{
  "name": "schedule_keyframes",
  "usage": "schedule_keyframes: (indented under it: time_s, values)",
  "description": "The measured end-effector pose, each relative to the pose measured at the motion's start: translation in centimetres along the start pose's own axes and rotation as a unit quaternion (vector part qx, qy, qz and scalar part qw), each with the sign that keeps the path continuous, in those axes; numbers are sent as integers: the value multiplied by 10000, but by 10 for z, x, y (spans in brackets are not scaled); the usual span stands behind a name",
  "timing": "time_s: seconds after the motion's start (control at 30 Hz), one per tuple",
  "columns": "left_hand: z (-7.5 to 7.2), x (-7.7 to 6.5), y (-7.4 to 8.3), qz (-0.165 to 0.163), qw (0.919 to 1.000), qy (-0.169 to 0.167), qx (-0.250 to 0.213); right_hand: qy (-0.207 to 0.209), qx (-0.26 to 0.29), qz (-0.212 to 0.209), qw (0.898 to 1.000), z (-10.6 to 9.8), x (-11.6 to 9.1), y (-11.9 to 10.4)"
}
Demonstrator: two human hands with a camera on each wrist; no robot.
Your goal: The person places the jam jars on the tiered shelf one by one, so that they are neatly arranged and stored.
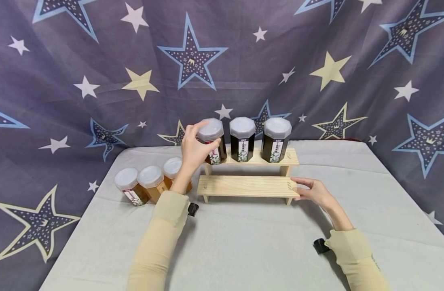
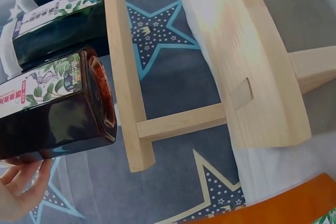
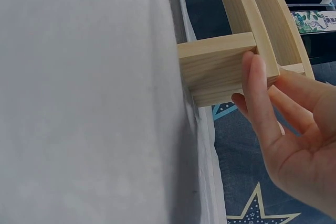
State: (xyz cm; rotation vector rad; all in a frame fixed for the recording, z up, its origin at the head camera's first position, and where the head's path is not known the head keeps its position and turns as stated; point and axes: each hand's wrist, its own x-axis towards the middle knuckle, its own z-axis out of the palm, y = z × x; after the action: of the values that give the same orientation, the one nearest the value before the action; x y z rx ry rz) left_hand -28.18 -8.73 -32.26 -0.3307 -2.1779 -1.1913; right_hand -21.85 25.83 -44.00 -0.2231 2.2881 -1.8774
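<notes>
My left hand [image 1: 193,151] grips a dark, reddish-brown jar [image 1: 213,151] with a whitish lid, thumb and fingers around its upper part. In the left wrist view the base of this jar [image 2: 58,108] is close over the upper plank's left end. Two darker jars [image 1: 242,141] with the same lids stand beside it on the upper step of a small two-step wooden rack [image 1: 244,186]. At the right end of the lower plank, my right hand [image 1: 316,193] pinches the wood, fingers above and below the corner [image 3: 265,69].
Left of the rack, several lidded jars with amber or brown contents, such as the leftmost jar [image 1: 132,188], stand on a pale cloth-covered table [image 1: 244,242]. A dark star-patterned curtain [image 1: 236,72] hangs close behind the rack.
</notes>
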Motion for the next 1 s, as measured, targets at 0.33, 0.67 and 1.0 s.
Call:
schedule_keyframes:
  time_s: [0.33, 0.67, 1.0]
  values:
    - [9, 6, -4, -43, 10000, -17, 82, 10, 28, 22, 10000, 1, 0, -1]
    - [15, 9, -9, -121, 9998, -165, 65, -13, 34, -14, 10000, 0, 0, 0]
    - [18, 9, -10, -82, 9989, -469, 51, -9, 7, 21, 10000, 0, 0, 0]
